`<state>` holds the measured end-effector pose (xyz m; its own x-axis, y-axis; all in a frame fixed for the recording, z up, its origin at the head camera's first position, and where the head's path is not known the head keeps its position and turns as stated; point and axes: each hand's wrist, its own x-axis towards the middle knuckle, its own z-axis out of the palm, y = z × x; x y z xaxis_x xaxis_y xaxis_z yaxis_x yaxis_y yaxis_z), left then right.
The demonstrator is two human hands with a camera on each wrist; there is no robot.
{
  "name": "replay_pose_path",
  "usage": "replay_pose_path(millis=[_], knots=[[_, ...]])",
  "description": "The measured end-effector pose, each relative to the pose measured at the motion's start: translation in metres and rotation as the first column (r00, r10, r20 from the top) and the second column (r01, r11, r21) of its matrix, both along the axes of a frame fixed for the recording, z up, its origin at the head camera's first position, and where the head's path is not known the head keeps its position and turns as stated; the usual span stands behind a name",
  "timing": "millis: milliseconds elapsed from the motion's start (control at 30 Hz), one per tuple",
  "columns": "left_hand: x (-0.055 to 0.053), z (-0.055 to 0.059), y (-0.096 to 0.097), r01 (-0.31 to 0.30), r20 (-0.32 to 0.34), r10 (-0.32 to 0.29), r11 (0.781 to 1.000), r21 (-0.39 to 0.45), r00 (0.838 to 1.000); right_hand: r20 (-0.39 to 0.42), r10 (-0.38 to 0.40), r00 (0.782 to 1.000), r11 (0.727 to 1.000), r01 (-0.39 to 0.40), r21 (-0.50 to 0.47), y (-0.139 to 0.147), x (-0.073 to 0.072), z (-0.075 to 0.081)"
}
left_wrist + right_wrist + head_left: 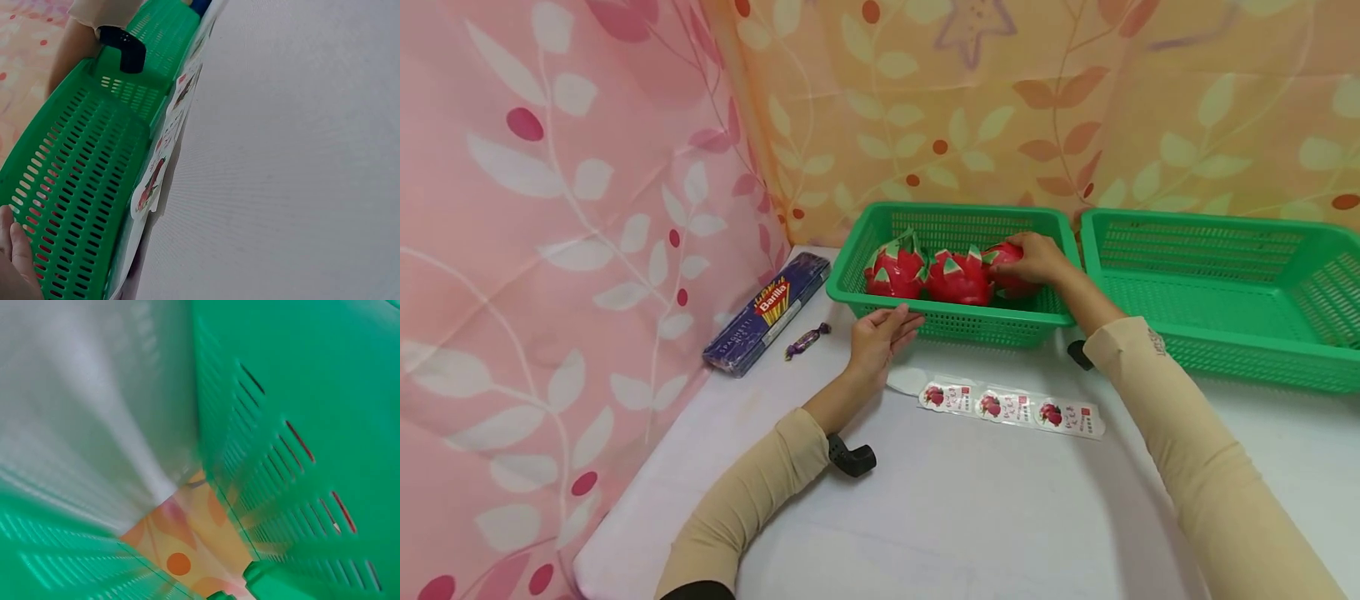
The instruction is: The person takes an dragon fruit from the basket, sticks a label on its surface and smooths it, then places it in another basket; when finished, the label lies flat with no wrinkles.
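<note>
Three red dragon fruits with green-tipped scales lie in the left green basket [955,315]: one at the left [895,268], one in the middle [958,279] and one at the right [1013,287]. My right hand [1033,260] reaches over the rim and grips the right dragon fruit, its fingers over the top. Before the basket's front left part is my left hand [880,340], fingers fairly straight at the rim; in the left wrist view these fingers [22,250] lie against the slotted wall. A strip of dragon fruit stickers [1007,407] lies in front of the basket.
A second green basket [1225,354] stands close at the right. On the left are a blue Barilla spaghetti box [767,312] and a purple wrapped candy [807,340]. Patterned cloth walls [955,158] close off the back and left. The right wrist view looks into the gap between both baskets.
</note>
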<state>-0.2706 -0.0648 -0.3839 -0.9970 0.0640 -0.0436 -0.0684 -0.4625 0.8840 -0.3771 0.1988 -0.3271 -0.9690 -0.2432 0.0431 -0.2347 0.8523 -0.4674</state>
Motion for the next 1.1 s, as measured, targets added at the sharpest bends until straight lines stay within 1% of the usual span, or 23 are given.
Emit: replay_pose_path(millis=[133, 333, 433, 600, 667, 733, 833, 967, 1033, 1100], knots=[[-0.001, 0.000, 0.001, -0.015, 0.003, 0.015, 1.000, 0.006, 1.000, -0.024, -0.010, 1.000, 1.000, 0.010, -0.005, -0.001, -0.001, 0.000], [-0.001, 0.003, 0.001, -0.022, -0.007, 0.022, 1.000, 0.011, 1.000, -0.106, -0.035, 0.994, 0.999, 0.032, -0.038, 0.000, -0.002, 0.002], [-0.001, 0.003, 0.001, -0.028, 0.001, 0.028, 0.999, 0.018, 1.000, -0.151, -0.054, 0.987, 0.997, 0.046, -0.058, 0.000, -0.003, 0.002], [-0.001, 0.002, 0.001, -0.031, 0.014, 0.031, 0.999, 0.017, 0.999, -0.209, -0.110, 0.972, 0.985, 0.078, -0.156, 0.002, -0.001, 0.001], [-0.001, 0.002, 0.001, -0.029, 0.017, 0.028, 0.999, 0.017, 0.999, -0.217, -0.126, 0.968, 0.976, 0.081, -0.204, 0.004, 0.001, 0.002], [-0.001, 0.002, 0.001, -0.026, 0.022, 0.025, 0.999, 0.021, 0.999, -0.228, -0.133, 0.964, 0.971, 0.081, -0.224, 0.006, 0.003, 0.003], [-0.002, 0.002, 0.001, -0.024, 0.025, 0.023, 0.999, 0.026, 0.999, -0.240, -0.144, 0.960, 0.967, 0.085, -0.240, 0.007, 0.005, 0.006], [-0.002, 0.002, 0.001, -0.030, 0.023, 0.030, 0.999, 0.017, 0.999, -0.238, -0.176, 0.955, 0.963, 0.117, -0.242, 0.006, 0.008, 0.013], [-0.003, 0.003, 0.000, -0.031, 0.024, 0.031, 0.999, 0.012, 0.999, -0.247, -0.199, 0.948, 0.956, 0.132, -0.264, 0.006, 0.010, 0.017], [-0.003, 0.003, 0.000, -0.033, 0.024, 0.033, 0.999, 0.009, 0.999, -0.275, -0.212, 0.938, 0.946, 0.126, -0.299, 0.006, 0.012, 0.023]])
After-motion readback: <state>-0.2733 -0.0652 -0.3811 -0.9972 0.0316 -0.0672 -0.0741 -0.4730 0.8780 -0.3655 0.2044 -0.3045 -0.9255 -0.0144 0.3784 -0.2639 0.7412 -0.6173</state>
